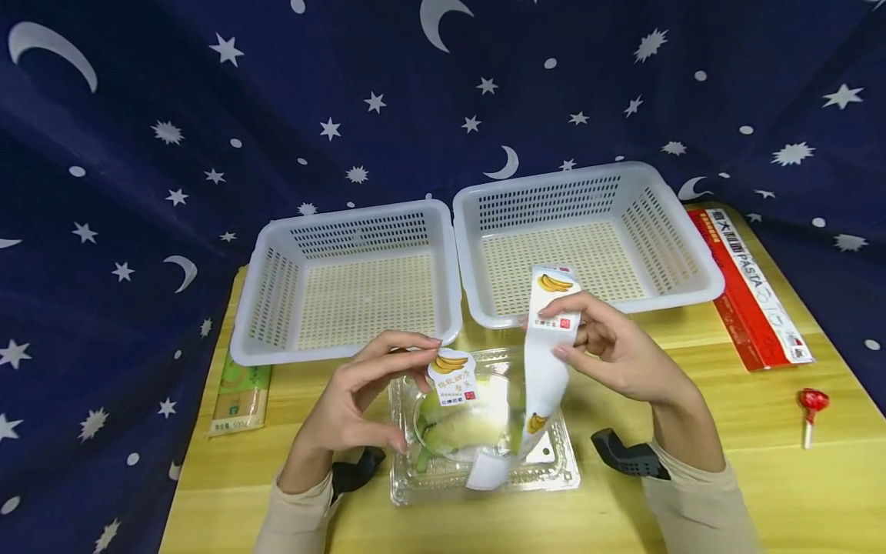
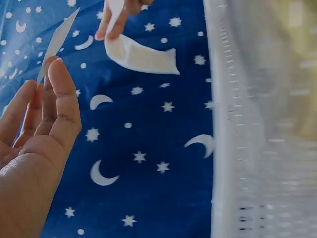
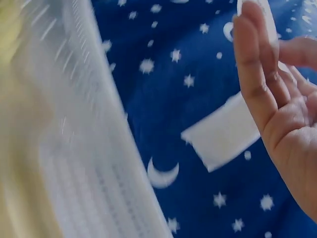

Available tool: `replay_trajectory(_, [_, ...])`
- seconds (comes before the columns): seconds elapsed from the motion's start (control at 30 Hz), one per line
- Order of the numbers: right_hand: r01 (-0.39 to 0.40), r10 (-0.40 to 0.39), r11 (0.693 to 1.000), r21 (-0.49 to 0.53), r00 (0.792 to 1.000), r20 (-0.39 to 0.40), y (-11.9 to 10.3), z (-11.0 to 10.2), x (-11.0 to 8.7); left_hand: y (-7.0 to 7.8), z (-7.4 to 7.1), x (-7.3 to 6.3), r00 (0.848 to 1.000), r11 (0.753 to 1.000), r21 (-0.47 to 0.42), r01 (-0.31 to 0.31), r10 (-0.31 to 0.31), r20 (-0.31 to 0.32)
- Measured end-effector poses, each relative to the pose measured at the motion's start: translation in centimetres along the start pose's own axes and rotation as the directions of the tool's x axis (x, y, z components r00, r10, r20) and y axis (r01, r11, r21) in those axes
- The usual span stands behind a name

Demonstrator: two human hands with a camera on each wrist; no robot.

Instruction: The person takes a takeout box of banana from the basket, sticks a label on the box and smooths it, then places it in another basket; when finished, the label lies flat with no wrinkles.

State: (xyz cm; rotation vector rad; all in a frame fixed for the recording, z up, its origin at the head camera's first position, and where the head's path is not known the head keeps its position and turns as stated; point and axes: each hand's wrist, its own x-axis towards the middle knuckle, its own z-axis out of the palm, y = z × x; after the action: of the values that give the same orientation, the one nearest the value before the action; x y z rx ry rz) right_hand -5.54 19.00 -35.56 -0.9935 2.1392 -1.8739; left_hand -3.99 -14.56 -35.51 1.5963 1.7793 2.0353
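My left hand pinches a single banana sticker at its upper left edge with the fingertips. In the left wrist view the sticker stands edge-on above the fingers. A long label strip hangs from my right hand, held between fingers and thumb. Its lower end curls over a clear plastic box, which is closed and lies between my wrists. Inside are pale yellow and green pieces, of a kind I cannot tell. The strip's white end hangs beside the right hand in the right wrist view.
Two white plastic baskets, a left one and a right one, stand behind the box. At the right lie a red pasta packet and a red lollipop. A green-and-tan packet lies partly under the left basket.
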Motion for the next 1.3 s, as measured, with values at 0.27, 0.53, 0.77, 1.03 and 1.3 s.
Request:
replay_trajectory(0.27, [-0.133, 0.18, 0.975, -0.176, 0.943, 0.281, 1.4, -3.3, -6.4, -0.6, 0.5, -2.5, 0.992, 0.992, -0.04, 0.122, -0.121, 0.021])
replay_trajectory(0.53, [-0.312, 0.318, 0.947, -0.077, 0.874, 0.368, 3.4, -5.5, -12.1, -1.5, 0.9, -3.5, 0.975, 0.976, -0.053, 0.212, -0.209, 0.071])
replay_trajectory(0.77, [-0.446, 0.403, 0.895, -0.004, 0.806, 0.433, 5.5, -6.4, -14.8, -2.1, 1.6, -3.6, 0.95, 0.953, -0.055, 0.297, -0.289, 0.116])
replay_trajectory(1.03, [-0.218, 0.268, 0.952, -0.214, 0.932, 0.245, 6.1, -5.2, -14.2, -2.5, 1.8, -3.7, 0.928, 0.927, -0.111, 0.359, -0.341, 0.152])
replay_trajectory(1.3, [-0.195, 0.239, 0.83, -0.523, 0.971, 0.018, 4.1, -4.4, -13.2, -2.6, 1.8, -3.7, 0.905, 0.902, -0.129, 0.412, -0.389, 0.174])
